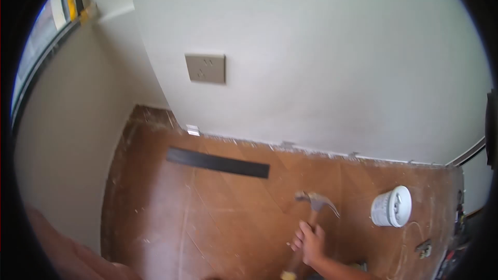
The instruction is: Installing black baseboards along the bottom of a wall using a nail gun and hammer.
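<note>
By the right grip (311, 241) a claw hammer (315, 208) is wrapped closely around its handle, the tool being held over the brown floor (233, 223) with its head toward the wall (321, 67); no left hand is shown, so that hold cannot be told. The hammer may be judged stiff, sturdy and head-heavy, best taken by its handle, lower down for more leverage, with the curved claw kept clear of skin. To its right, a white bucket (383, 209) is seen. Beyond, a dark strip (218, 162) is laid flat near the wall, probably light, best lifted by an end
</note>
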Tool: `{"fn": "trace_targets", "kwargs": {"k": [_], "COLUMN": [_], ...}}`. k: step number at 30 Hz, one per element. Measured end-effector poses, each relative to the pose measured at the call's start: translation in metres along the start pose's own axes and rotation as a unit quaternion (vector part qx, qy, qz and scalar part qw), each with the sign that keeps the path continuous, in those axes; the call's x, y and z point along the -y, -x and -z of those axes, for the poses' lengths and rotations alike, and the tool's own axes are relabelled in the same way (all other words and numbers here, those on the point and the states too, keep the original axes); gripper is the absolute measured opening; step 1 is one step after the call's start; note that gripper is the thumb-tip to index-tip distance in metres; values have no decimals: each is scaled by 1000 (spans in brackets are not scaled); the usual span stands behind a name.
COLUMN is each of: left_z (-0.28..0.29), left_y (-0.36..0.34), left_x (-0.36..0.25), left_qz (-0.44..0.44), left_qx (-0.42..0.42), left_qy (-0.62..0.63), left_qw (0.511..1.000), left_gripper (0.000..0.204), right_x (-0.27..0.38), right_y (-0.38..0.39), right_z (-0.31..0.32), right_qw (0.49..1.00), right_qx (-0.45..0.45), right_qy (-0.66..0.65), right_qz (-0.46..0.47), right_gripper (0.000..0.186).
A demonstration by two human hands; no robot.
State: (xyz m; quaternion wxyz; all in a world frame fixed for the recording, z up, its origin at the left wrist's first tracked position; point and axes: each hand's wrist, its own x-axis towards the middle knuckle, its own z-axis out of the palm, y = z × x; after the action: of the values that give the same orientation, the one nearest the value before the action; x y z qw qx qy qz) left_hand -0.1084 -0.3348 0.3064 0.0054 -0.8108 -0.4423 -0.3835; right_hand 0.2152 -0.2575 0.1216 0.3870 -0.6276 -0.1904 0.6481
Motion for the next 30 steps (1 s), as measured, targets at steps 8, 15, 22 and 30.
{"fn": "trace_targets", "kwargs": {"k": [8, 15, 22, 30], "left_z": [16, -148, -215, -213], "left_y": [-17, 49, 160, 146], "left_x": [10, 190, 237, 235], "left_qz": [43, 281, 258, 282], "left_qx": [-18, 78, 140, 141], "left_qy": [-31, -144, -159, -142], "left_qw": [998, 946, 943, 939], "left_gripper": [28, 38, 43, 40], "right_x": [-47, -15, 8, 28], "right_y": [-100, -129, -169, -193], "right_z": [-97, -158, -211, -241], "right_qw": [960, 926, 876, 832], "right_qx": [-79, -116, -145, -217], "right_qy": [-249, -336, -450, -500], "right_qz": [99, 129, 98, 108], "right_gripper": [13, 23, 27, 34]}}
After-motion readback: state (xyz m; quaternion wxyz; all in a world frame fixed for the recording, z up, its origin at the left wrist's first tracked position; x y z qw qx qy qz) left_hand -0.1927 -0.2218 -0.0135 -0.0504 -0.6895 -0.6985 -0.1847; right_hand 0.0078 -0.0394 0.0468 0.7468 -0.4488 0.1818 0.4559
